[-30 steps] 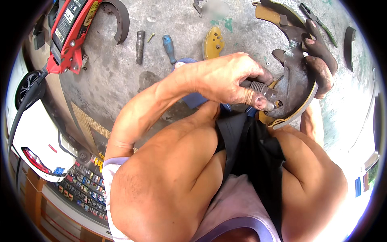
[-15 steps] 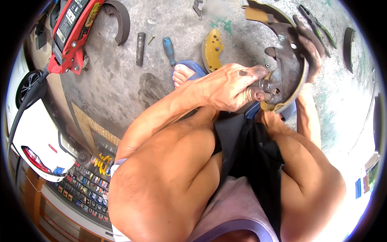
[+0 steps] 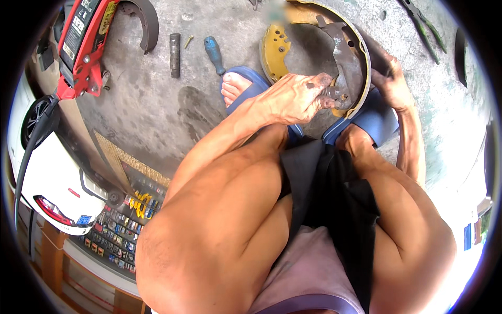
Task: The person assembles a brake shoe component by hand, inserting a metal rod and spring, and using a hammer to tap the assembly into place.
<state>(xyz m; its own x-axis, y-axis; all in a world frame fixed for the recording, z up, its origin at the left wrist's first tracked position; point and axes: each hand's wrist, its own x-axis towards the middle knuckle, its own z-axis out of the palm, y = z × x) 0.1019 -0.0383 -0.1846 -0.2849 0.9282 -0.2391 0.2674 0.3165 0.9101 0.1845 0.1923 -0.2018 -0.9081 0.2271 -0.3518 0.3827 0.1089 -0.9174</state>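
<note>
The left forearm is angled up and rightward, a ribbed metal part being pinched by the left hand; the curved brake shoe is held up between both hands, its outer rim gripped by the right hand, fingers partly hidden.

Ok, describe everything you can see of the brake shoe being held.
The curved brake shoe looks metal, with a yellowish rim and a worn, dark, holed web. Held over the floor, it opens leftward. The right hand is against its outer side; the left hand pinches a ribbed part at its near end.
</note>
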